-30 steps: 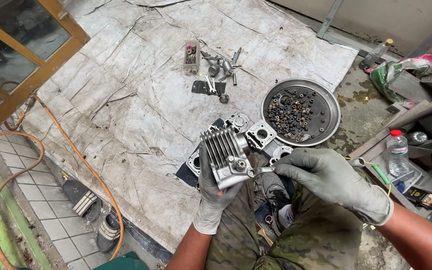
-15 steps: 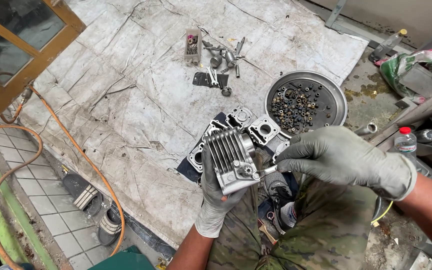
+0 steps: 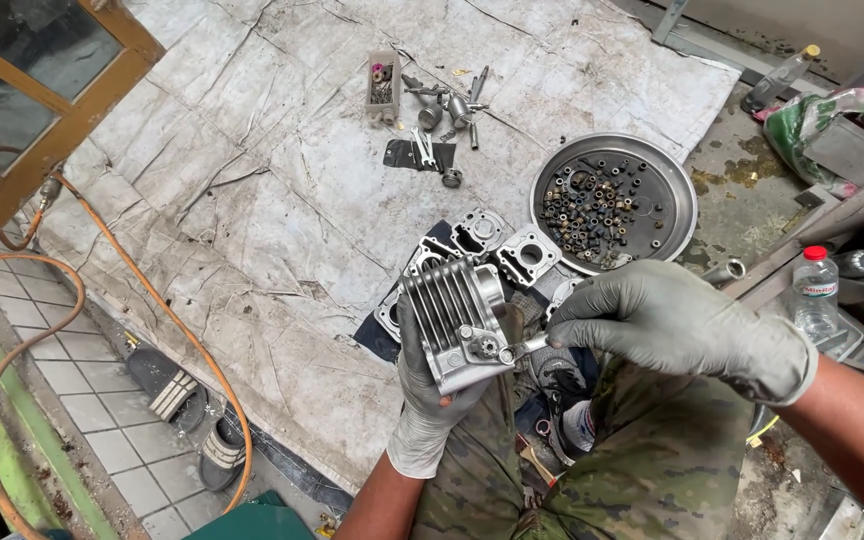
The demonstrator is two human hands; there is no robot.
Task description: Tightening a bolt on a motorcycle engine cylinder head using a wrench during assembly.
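Left hand: while it grips from below, the left hand holds the finned cylinder block at frame centre.
Right hand: the right hand pinches a small tool, possibly a wrench, against the block.
Around: a round tray of nuts at upper right; engine covers lie partly hidden behind the block.

A round metal tray of small nuts is seen on crumpled grey sheeting; an orange hose and 2 striped sandals lie alongside.
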